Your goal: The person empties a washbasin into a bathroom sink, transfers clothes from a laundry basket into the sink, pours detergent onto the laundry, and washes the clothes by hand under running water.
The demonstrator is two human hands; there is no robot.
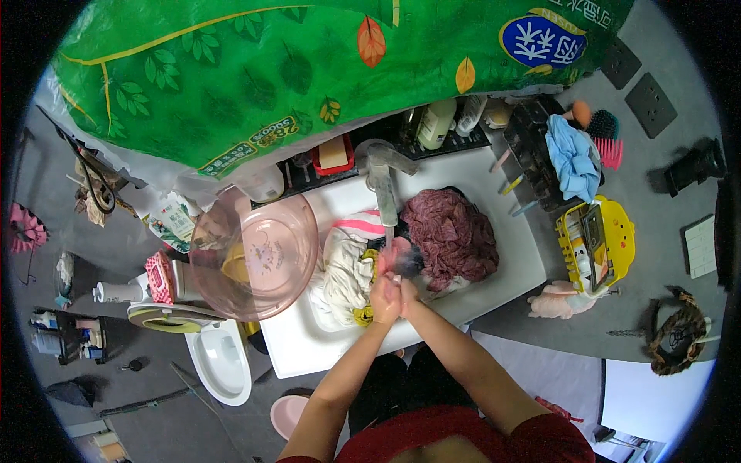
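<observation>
My left hand (383,297) and my right hand (404,288) are pressed together over a white sink (297,347), just under the metal tap (384,189). Both hands squeeze a small dark piece of cloth (407,259) between them. To the left of my hands lies a white and pink garment (347,266) in the basin. A crumpled maroon cloth (451,235) fills the basin's right side.
A clear pink plastic basin (258,255) rests on the sink's left rim. A white toilet (221,359) stands lower left. Bottles (436,123) and a soap dish (333,156) line the back shelf. A yellow caddy (598,239) and a blue cloth (573,158) hang at right.
</observation>
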